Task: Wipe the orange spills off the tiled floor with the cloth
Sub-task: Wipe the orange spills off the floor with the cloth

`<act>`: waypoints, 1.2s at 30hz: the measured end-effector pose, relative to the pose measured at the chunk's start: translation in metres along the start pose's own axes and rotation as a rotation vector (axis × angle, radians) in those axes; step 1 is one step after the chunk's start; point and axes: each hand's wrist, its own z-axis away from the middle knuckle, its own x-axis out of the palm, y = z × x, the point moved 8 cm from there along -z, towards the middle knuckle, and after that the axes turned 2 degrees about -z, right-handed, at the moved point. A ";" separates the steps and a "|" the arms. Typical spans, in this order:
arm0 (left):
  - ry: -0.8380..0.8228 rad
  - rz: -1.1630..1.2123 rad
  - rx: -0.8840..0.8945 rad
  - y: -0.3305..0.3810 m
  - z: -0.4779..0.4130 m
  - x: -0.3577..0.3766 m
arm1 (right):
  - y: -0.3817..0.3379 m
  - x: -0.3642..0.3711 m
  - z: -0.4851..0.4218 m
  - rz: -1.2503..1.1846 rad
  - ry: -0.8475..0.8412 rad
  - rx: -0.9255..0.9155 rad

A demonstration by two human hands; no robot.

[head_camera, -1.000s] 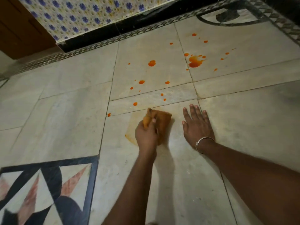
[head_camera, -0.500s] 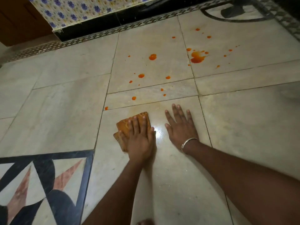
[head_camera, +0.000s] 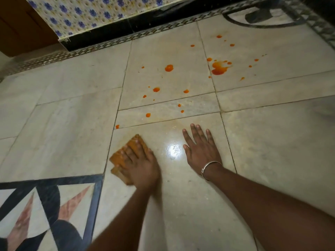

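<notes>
**Cloth pinned flat under the left hand, spills waiting beyond**

I had the left hand flat on the cloth, fingers stretched straight over it and pressing it onto the tiled floor. I saw no pinch and no curl, though that hand was a touch blurred. The cloth sat on the near tile, left of centre, folded into a thick pad, its far corner and left edge poking out past the fingers. It was orange-brown all over; dye or stain, I couldn't tell.

The right hand was spread palm down on bare tile, just right of a glossy wet patch, with a thin bracelet at the wrist. It held nothing and looked like a prop.

Handling, by my reckoning: soft, light, limp, probably damp. A folded pad like that would glide easily on polished stone, but could bunch or unfold if shoved from one edge. So I'd have kept the palm over its middle, fingers fanned toward the leading edge, weight straight down. If that colour was soaked-up spill, smearing was the risk, and turning to a cleaner face seemed wise.

The orange spills lay farther off: the big splash far right, a round blob mid-tile, and small drops trailing nearer. The closest drop sat at the tile joint, just beyond the cloth. The cloth touched none of them.
</notes>
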 end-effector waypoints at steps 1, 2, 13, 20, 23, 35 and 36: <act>-0.011 0.008 -0.005 0.016 0.016 0.006 | -0.002 0.000 0.000 -0.006 0.001 -0.002; -0.023 0.011 0.033 0.035 0.028 0.013 | -0.002 -0.001 0.000 -0.010 0.002 -0.001; -0.038 0.022 0.075 0.008 -0.001 0.001 | 0.008 -0.009 0.004 0.018 0.031 0.107; -0.079 -0.066 0.550 0.099 0.040 0.025 | 0.008 -0.007 0.002 0.002 0.010 0.138; -0.079 -0.129 0.696 0.127 0.000 0.020 | 0.009 -0.006 0.001 0.026 0.012 0.138; -0.102 0.022 0.048 0.003 -0.059 -0.010 | 0.012 -0.009 0.006 -0.010 0.020 0.104; -0.089 0.027 0.022 -0.007 -0.052 -0.009 | 0.013 -0.009 0.007 -0.007 0.025 0.105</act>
